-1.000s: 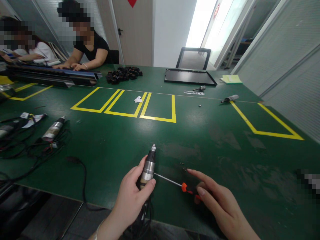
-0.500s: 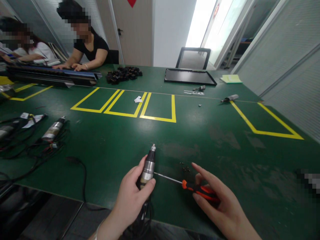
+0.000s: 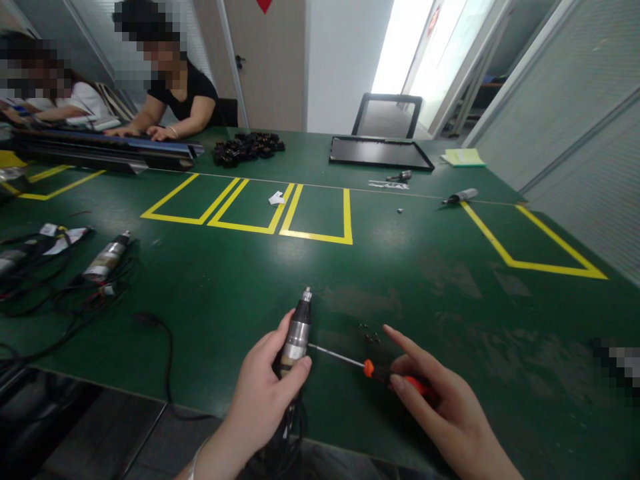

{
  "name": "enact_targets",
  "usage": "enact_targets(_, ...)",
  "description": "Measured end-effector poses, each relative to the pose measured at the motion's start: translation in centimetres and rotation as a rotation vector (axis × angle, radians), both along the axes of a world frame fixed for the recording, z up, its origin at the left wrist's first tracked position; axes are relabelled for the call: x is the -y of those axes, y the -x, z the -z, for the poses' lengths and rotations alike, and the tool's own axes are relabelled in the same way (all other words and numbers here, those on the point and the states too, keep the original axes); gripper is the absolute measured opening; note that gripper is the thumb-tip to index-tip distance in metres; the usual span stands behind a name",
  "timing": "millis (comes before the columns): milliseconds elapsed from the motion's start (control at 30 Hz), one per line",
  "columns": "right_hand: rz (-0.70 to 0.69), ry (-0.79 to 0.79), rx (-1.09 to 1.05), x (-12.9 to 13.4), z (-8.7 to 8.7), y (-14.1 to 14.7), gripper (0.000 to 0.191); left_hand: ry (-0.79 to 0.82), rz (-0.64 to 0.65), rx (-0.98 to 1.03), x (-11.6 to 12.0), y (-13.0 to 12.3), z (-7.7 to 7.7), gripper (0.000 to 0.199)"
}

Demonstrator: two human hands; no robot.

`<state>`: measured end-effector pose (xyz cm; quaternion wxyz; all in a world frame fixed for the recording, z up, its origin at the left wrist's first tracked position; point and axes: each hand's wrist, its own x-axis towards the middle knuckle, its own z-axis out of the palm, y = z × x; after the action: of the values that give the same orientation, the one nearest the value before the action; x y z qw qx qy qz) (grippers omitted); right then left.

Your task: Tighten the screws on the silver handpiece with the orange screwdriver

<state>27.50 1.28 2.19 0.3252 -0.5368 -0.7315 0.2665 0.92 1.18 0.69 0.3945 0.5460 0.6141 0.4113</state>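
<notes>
Cylindrical tool [image 3: 299,335] is gripped in my left hand [image 3: 265,385], near the front edge of the surface [image 3: 240,273]; my right hand [image 3: 443,403] grips a screwdriver [image 3: 369,369]; ahead, room extends to yellow tape outlines [image 3: 316,237].

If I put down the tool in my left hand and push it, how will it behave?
The tool would probably roll, since its body looks round. The dark cables bunched below it may limit that. Its shiny metal band could feel slippery.

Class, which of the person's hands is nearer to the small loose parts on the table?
Right. The right hand, holding the screwdriver, has its index fingertip just beside the parts; the left hand, gripping the cylindrical tool, is farther left.
</notes>
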Motion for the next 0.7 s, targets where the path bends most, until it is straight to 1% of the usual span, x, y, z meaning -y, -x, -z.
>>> enact_targets(100,0.034,-0.051,-0.016,0.05,0.09,-0.04,0.051,0.003,0.007,-0.005,0.09,0.0,-0.02,0.062)
enact_targets(333,0.01,-0.066,0.035,-0.01,0.04,0.13,0.054,0.004,-0.004,0.018,-0.15,-0.12,0.04,0.061)
enact_targets(433,-0.013,-0.013,0.034,-0.04,-0.08,0.17,0.055,0.001,-0.001,0.018,-0.18,-0.1,-0.02,0.061)
enact_targets(533,-0.042,0.068,-0.008,0.14,-0.03,0.07,0.052,-0.002,-0.001,0.003,-0.15,-0.08,-0.08,0.061)
enact_targets(633,-0.031,0.156,-0.063,0.4,0.13,-0.06,0.051,-0.002,-0.001,0.002,-0.13,-0.07,-0.09,0.06)
enact_targets(700,-0.01,0.16,-0.074,0.5,0.21,-0.11,0.054,-0.002,0.0,0.003,-0.15,-0.08,-0.07,0.06)
